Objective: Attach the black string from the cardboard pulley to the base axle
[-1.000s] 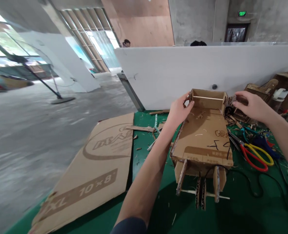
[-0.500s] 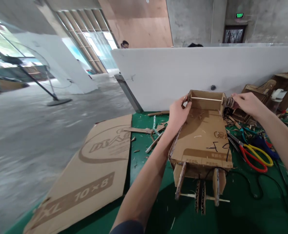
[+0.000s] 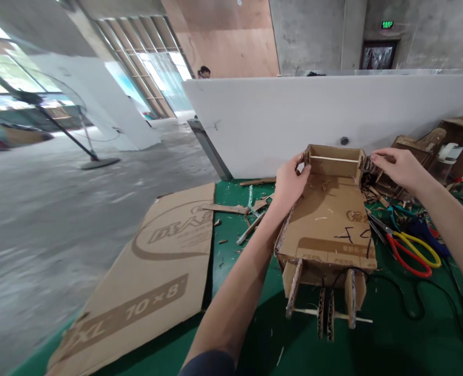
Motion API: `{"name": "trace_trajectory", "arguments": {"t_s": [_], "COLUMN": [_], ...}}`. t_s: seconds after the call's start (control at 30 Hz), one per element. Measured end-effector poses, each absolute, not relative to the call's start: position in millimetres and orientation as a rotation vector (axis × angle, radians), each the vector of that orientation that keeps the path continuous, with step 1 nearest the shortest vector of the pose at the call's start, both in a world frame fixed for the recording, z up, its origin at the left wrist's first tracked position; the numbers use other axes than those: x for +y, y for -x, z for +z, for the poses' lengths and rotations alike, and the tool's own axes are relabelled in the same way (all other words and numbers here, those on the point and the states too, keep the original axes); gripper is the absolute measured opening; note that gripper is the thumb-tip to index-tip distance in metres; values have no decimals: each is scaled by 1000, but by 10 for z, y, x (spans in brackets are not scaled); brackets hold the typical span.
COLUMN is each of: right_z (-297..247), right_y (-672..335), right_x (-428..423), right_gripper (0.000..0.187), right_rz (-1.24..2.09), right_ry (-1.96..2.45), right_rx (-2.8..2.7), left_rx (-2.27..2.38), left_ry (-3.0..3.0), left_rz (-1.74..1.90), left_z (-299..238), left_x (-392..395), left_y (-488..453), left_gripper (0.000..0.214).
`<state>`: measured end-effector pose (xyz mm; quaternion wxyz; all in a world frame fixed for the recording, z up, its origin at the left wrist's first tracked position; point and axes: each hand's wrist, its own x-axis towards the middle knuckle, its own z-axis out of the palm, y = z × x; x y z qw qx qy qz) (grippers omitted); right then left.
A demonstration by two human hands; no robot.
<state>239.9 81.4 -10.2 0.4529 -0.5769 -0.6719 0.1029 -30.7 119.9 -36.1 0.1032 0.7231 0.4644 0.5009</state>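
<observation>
A cardboard car (image 3: pixel 329 222) stands on the green table, its far end toward the white partition. Between two upright side pieces at that end runs a thin wooden stick axle (image 3: pixel 333 159). My left hand (image 3: pixel 293 180) is closed on the left side of this end, at the axle's tip; what lies under the fingertips is partly hidden. At the right tip my right hand (image 3: pixel 398 166) pinches a layered cardboard wheel (image 3: pixel 368 163) close against the side piece. On the near end, two corrugated cardboard wheels (image 3: pixel 325 315) sit on another stick between two struts.
Scissors with red and yellow handles (image 3: pixel 411 253) lie right of the car, near a black cable (image 3: pixel 419 300). A large cardboard sheet (image 3: pixel 168 261) covers the table's left. Scraps (image 3: pixel 250 209) are scattered around. A white partition (image 3: pixel 278 120) stands behind; other cardboard models (image 3: pixel 419 146) are at right.
The wheel in my right hand has moved left, closer to the side piece. My left hand keeps its hold. The whole view has shifted slightly.
</observation>
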Motion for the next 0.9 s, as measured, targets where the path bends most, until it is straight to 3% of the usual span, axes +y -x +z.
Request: {"name": "trace_trajectory", "arguments": {"t_s": [0.27,0.47,0.6,0.77,0.9], "right_z": [-196,-297,-311,-289,-374], "right_y": [-2479,-2481,-2471,-2374,-2213], "right_x": [792,767,776,608,244], "right_gripper": [43,35,30,43,43], "right_rz": [253,-279,-449,-460,-207], "right_ry": [1264,1253,1256,1280,1250], "right_rx": [-1763,-1931,-2010,-1951,-1894], "left_rx": [1306,1296,1348,1318,1199], "left_ry": [-2127,-2081,-2050,-1898,-1644], "left_rz": [1490,1482,1472,1495,1508], "left_z": [-407,-441,-442,-458,-446], "left_x": [1244,1271,1262,1245,1234], "left_y": [324,322,324,316,274], "left_gripper": [41,52,56,70,81]}}
